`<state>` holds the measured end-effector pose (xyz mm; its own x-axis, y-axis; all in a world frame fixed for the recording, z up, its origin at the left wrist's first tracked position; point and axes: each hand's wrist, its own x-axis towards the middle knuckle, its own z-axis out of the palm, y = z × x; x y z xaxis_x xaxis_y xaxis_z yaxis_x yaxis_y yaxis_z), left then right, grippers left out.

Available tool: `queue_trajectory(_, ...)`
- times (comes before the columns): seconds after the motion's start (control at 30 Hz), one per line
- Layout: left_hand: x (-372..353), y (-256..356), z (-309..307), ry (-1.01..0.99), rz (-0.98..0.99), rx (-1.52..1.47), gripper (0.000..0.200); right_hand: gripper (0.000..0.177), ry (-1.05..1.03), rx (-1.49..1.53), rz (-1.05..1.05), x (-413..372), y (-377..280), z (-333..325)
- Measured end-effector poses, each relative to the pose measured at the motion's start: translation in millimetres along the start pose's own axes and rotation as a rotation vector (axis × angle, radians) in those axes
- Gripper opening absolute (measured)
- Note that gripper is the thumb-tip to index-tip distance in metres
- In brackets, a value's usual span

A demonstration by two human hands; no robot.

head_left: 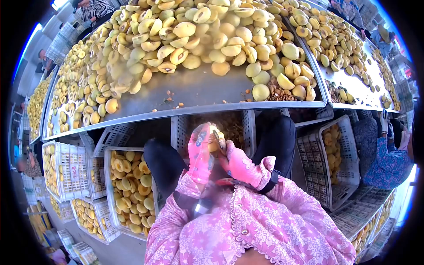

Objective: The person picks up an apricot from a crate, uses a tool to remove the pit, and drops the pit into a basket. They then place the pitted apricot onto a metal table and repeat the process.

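My left hand (200, 151), in a pink patterned glove, is closed around a yellow peach (213, 145) above my lap. My right hand (241, 164), gloved in pink too, is closed on a small knife-like tool (217, 135) whose narrow dark end meets the fruit. Fingers hide much of the peach and the tool's handle. Beyond both hands, the metal table (176, 90) carries a large heap of halved yellow peaches (185, 30). Under its edge, between my knees, stands a crate (179, 132) with brown pits or scraps.
A crate of peach halves (132, 192) stands left of my knees, with more stacked crates (73, 172) farther left. A tilted crate (329, 161) is at my right. Loose pits (279, 92) lie near the table edge. A co-worker's blue patterned sleeve (388, 161) shows far right.
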<state>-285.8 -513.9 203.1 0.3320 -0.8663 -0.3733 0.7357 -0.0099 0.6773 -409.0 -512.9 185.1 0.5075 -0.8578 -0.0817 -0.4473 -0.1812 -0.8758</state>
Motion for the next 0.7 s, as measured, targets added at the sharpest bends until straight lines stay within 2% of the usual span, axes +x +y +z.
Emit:
queue_trajectory(0.07,1,1,-3,-0.003,-0.021,0.013,0.021,0.017,0.033,0.019,-0.054,-2,15,8)
queue_trajectory(0.13,6,2,-11,0.008,-0.037,0.072,0.019,0.02,-0.007,0.1,0.002,-4,-14,-10)
queue_trajectory(0.23,17,-5,-28,0.049,-0.002,0.184,0.02,0.02,-0.094,0.027,-0.002,1,6,-5)
queue_trajectory(0.37,18,-5,-35,0.062,-0.009,0.3,0.023,0.021,-0.193,0.075,0.121,2,9,-11)
queue_trajectory(0.47,12,-5,-22,0.072,0.014,0.158,0.023,0.021,-0.158,0.089,0.183,4,6,-8)
queue_trajectory(0.57,13,-11,-20,0.126,0.007,0.142,0.025,0.017,-0.179,0.146,0.293,6,-4,-12)
queue_trajectory(0.63,11,-12,-16,0.136,0.02,0.141,0.025,0.016,-0.159,0.037,0.243,4,-5,-12)
queue_trajectory(0.7,10,-12,-14,0.141,0.035,0.161,0.024,0.02,-0.134,0.216,0.396,8,16,4)
